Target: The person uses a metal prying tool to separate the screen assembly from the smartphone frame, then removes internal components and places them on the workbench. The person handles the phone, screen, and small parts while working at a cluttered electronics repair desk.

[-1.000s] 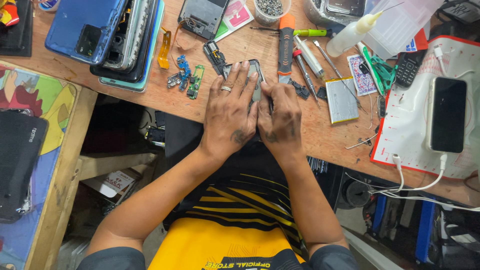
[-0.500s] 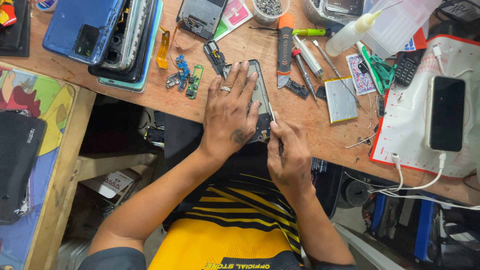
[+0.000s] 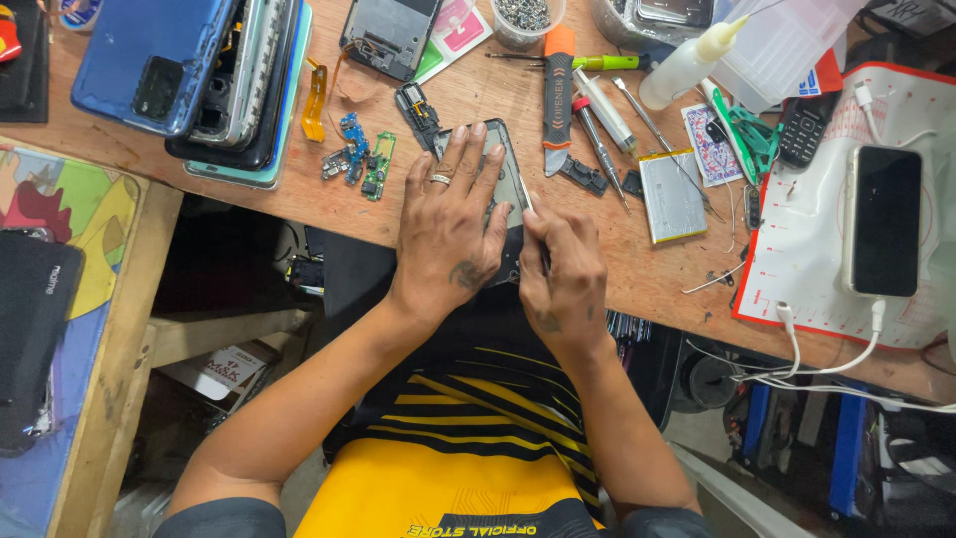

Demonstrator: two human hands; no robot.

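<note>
A cluttered wooden workbench (image 3: pixel 478 214) carries phone parts, tools and loose circuit boards. The reference item is the opened phone (image 3: pixel 506 179) lying flat at the bench's near edge, directly in front of the person.

Change since one second ago: both hands then lay together over the opened phone, covering it. The right hand (image 3: pixel 563 274) has since drawn back toward the near end, exposing the upper half of the phone; the work now concentrates on the lower right edge.

Left hand (image 3: pixel 446 229): flat, fingers spread, pressed on the left half of the phone to steady it. A ring sits on one finger.

Right hand: fingers closed in a pinch around a thin metal tool (image 3: pixel 530 207), tip against the phone's right edge.

Right of the phone lie an orange-handled knife (image 3: pixel 557 95), a flat silver battery (image 3: pixel 672 194) and a white mat (image 3: pixel 846 209).
</note>
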